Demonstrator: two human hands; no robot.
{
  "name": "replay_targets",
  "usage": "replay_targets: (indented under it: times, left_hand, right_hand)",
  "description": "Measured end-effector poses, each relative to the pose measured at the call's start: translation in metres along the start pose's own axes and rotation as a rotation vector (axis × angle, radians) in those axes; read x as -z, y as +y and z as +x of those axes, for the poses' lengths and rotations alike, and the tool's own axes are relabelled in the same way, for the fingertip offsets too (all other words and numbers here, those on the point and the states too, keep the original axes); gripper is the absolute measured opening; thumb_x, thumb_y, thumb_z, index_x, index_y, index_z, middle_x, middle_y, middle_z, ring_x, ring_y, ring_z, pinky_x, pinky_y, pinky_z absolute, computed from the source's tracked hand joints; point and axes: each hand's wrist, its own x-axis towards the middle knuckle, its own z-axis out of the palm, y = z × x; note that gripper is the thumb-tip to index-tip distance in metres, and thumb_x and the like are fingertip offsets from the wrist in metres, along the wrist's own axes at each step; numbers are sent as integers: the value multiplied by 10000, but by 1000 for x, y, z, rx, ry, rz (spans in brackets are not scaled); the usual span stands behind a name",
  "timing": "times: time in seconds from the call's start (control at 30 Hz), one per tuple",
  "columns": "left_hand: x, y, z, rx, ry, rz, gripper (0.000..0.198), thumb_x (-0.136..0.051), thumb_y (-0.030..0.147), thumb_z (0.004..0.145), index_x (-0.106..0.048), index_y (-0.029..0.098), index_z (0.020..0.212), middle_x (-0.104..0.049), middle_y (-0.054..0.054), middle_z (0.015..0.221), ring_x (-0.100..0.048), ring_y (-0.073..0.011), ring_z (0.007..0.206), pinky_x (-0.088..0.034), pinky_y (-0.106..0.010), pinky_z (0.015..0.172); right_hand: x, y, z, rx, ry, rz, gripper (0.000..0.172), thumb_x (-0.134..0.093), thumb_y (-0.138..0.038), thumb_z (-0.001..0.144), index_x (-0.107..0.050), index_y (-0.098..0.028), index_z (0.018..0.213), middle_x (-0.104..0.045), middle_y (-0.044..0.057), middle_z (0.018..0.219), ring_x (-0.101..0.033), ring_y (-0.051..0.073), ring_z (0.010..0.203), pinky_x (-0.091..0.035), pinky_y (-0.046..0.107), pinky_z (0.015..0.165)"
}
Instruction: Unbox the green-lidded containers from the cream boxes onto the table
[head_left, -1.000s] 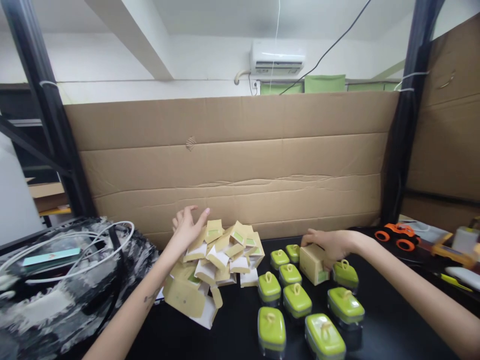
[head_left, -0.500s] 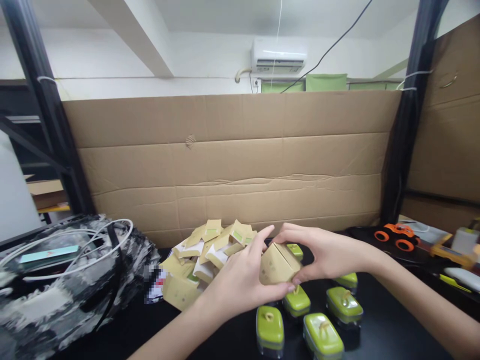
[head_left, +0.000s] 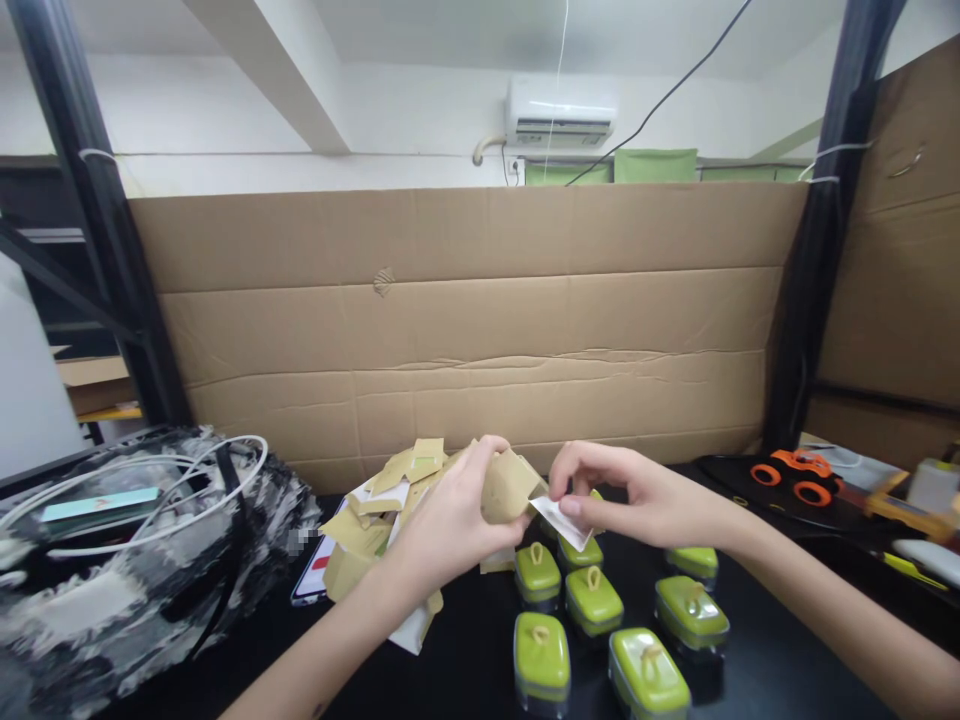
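Observation:
My left hand (head_left: 476, 500) is wrapped round a small tan cardboard box (head_left: 510, 485), which is tilted toward the right. Between its thumb and fingers, my right hand (head_left: 611, 490) pinches a flat white slip (head_left: 562, 522) at the box's right end. Whether that slip is loose or joined to the box I cannot tell. Below the hands stand several green-lidded clear containers, each with a beige loop on top, among them one green-lidded container (head_left: 594, 600). Left of my left hand lies a pile of opened tan boxes (head_left: 367, 530) with white insides.
A phone (head_left: 309, 580) lies partly under the pile. At the left is a grey and black fluffy bag (head_left: 225, 560) with a white cable (head_left: 255, 480) on it. An orange toy car (head_left: 796, 475) stands at the right. A cardboard wall (head_left: 465, 320) closes off the back.
My right hand has come off the box body and moved slightly right, now pinching the white slip. My left hand has shifted left with the box, and more green lids show.

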Motion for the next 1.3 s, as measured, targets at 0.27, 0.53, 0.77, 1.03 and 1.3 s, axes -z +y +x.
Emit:
replay_targets:
  times: [0.27, 0.53, 0.77, 1.03, 1.3]
  left_hand:
    - [-3, -10, 3, -310, 161, 445, 372, -545, 57, 813, -415, 206, 1128, -546, -118, 1078, -611, -305, 964, -550, -444, 762]
    - [-3, -17, 6, -533, 259, 723, 309, -505, 58, 842, -469, 182, 1123, -496, -182, 1182, -529, -404, 1147, -507, -546, 903]
    - [-1, -16, 5, -721, 240, 827, 242, -510, 90, 868, -447, 212, 1067, -455, -167, 1256, -461, -361, 1246, -458, -517, 1002]
    - [15, -26, 12, -316, 290, 208, 352, -481, 16, 796, -439, 246, 1059, -464, -94, 1208, -438, -325, 1223, -338, -625, 1025]
    - [-2, -28, 13, 127, 163, -319, 403, -609, 296, 778, -303, 231, 1030, -533, -78, 1029, -570, -271, 1025, -457, -505, 896]
  right_hand:
    - [-34, 20, 14, -172, 258, 129, 275, -565, -405, 876, -689, -199, 743, -558, 1, 697, -506, 186, 703, -377, 325, 712]
    - [-48, 20, 17, -450, 196, 824, 384, -403, -516, 913, -578, -193, 1024, -625, 76, 1029, -628, 185, 933, -460, 369, 927]
    - [-42, 16, 18, -539, 25, 1006, 411, -259, -479, 935, -544, -185, 960, -658, 75, 937, -676, 142, 883, -449, 335, 981]
    - [-14, 37, -7, -475, 177, 357, 492, -649, -445, 769, -496, -234, 1187, -595, 84, 1128, -591, 258, 1017, -445, 434, 926]
    - [-1, 70, -35, -489, 108, -322, 430, -720, -69, 488, -570, -192, 873, -558, 90, 962, -495, 355, 1013, -368, 519, 930]
